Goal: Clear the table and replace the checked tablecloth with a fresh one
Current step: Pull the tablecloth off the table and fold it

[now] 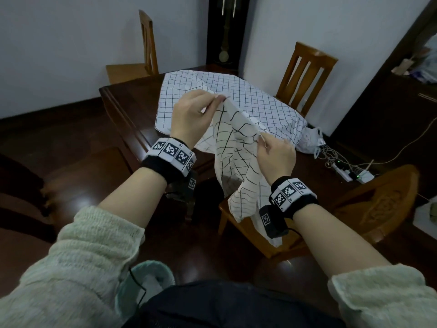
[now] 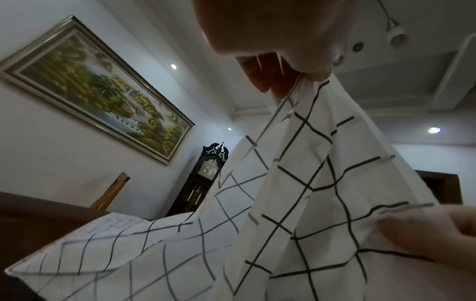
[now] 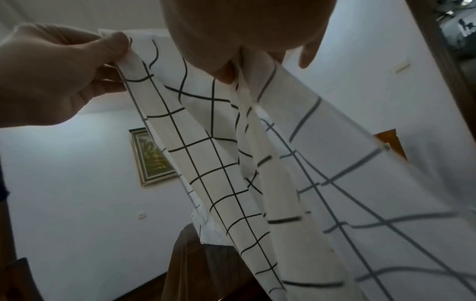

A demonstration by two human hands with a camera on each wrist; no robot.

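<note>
From the head view, we have the checked tablecloth (image 1: 234, 105) half off the dark wooden table (image 1: 132, 110): its far part lies spread and rumpled on the top, while the near part is lifted and hangs down over a wooden chair (image 1: 255, 235) in front of us. Our left hand (image 1: 191, 114) pinches the hem up high, and our right hand (image 1: 275, 153) pinches it lower, nearer our body. To do this well, we judge we should find 2 true corners along the hem, keep both pinches firm, and draw the cloth toward us evenly so it does not snag on the power strip (image 1: 347, 172) and its tangle of cables on the table's right side.

From the left wrist view, thumb and fingertips (image 2: 280, 87) clamp a gathered edge of the cloth, which falls away in folds toward the table (a grandfather clock (image 2: 203, 179) stands behind). A firm pinch, we judge, not a fistful.

From the right wrist view, the right thumb and fingers nip a bunched fold of the same cloth, and the left hand holds the hem off to the side. The stretch between the 2 hands is slack; we should slide apart along the hem until it runs taut.
</note>
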